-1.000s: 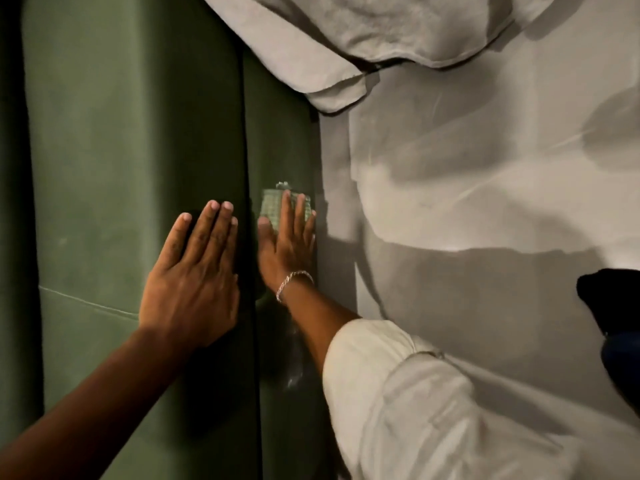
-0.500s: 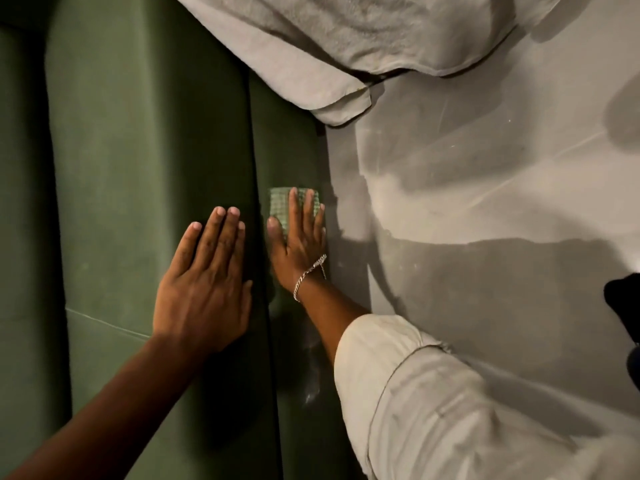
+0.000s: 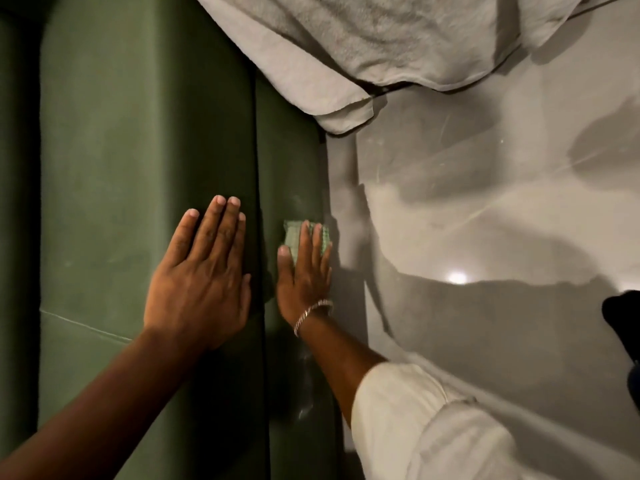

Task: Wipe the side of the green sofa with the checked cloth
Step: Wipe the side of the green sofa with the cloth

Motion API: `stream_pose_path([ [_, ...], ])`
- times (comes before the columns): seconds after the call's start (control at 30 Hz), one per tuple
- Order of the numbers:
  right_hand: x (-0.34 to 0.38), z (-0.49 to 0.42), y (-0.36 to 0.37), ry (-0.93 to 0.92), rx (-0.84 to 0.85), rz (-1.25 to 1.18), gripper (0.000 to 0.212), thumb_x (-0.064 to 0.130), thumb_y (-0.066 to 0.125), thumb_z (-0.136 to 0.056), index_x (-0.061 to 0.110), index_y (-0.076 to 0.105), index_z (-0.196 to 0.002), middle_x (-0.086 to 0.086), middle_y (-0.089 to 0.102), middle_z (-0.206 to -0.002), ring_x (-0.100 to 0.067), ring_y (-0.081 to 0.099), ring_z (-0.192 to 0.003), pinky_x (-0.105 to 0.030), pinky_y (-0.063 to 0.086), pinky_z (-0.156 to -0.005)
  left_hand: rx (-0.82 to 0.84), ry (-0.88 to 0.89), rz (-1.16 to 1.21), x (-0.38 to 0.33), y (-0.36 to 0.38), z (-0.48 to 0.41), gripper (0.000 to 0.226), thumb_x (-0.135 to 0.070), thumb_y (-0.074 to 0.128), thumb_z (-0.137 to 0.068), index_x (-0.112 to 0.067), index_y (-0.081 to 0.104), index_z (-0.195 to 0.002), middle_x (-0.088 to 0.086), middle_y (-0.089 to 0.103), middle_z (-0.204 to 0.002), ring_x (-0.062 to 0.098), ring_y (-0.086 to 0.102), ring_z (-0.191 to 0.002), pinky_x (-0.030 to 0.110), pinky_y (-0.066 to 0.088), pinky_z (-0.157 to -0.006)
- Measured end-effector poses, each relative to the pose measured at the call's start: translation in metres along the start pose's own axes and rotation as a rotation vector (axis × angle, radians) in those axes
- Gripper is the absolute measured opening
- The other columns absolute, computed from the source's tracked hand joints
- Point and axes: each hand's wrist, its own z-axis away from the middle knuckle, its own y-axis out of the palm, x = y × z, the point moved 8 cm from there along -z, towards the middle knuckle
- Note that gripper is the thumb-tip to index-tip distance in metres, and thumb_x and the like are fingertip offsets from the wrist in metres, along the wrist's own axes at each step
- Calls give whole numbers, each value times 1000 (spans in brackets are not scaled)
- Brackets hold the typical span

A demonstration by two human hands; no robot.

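The green sofa (image 3: 138,150) fills the left half of the head view, and its narrow side panel (image 3: 287,161) runs down next to the floor. My left hand (image 3: 201,282) lies flat on the sofa's top surface, fingers together and holding nothing. My right hand (image 3: 304,275), with a silver bracelet at the wrist, presses the folded green checked cloth (image 3: 294,237) flat against the side panel. Most of the cloth is under my fingers; only its upper edge shows.
A pale grey towel or blanket (image 3: 363,39) hangs over the sofa's far end and onto the glossy grey floor (image 3: 485,209). A dark object (image 3: 623,317) sits at the right edge. My white sleeve (image 3: 415,427) covers the lower right.
My right hand and the cloth have slid a little down the side panel, toward me. My left hand stays flat on the sofa; the camera has shifted slightly.
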Motion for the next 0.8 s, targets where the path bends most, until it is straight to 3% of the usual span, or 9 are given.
stream_pose_path([
  [0.1, 8, 6, 2, -2, -41, -19, 74, 66, 3, -83, 38, 2, -152, 8, -1, -166, -27, -4, -153, -53, 4, -123, 7, 2, -9, 2, -1, -7, 76, -37, 34, -89, 4, 28, -152, 21, 21, -164, 32, 16, -155, 50, 10, -127],
  [0.3, 31, -68, -11, -125, -46, -6, 60, 54, 19, -97, 35, 7, -153, 4, 3, -166, -27, 0, -154, -50, 8, -124, 16, 55, -85, 6, 2, -16, 79, -44, 21, -90, 0, 17, -156, 19, 12, -167, 31, 8, -157, 48, 3, -127],
  [0.47, -12, -11, 1, -29, -49, 4, 72, 63, 4, -87, 35, 5, -153, 4, 1, -166, -26, 0, -153, -49, 6, -124, -10, 43, -64, 6, -1, -18, 79, -43, 17, -90, 0, 14, -156, 19, 9, -167, 32, 5, -157, 48, 0, -127],
  [0.57, 22, -28, 0, -128, -86, 21, 70, 60, 6, -88, 33, 8, -153, 2, 4, -166, -25, 0, -154, -44, 0, -122, 11, 43, -62, 5, 2, -13, 80, -43, 15, -90, 0, 11, -157, 20, 7, -168, 33, 3, -157, 48, -2, -127],
  [0.67, 42, -57, -7, -204, -101, 33, 66, 57, 8, -92, 32, 12, -153, -1, 10, -166, -25, 7, -154, -43, 4, -124, 26, 46, -45, 1, 3, -5, 81, -44, 14, -90, 1, 11, -156, 21, 6, -167, 34, 2, -157, 49, -3, -127],
  [0.8, -6, -11, -2, -102, -72, -5, 75, 65, 3, -89, 29, 10, -154, -3, 7, -166, -21, 2, -154, -44, 3, -125, 23, 31, -42, -2, 7, 10, 82, -47, 15, -91, 1, 8, -157, 21, 2, -168, 34, -1, -157, 50, -5, -126],
])
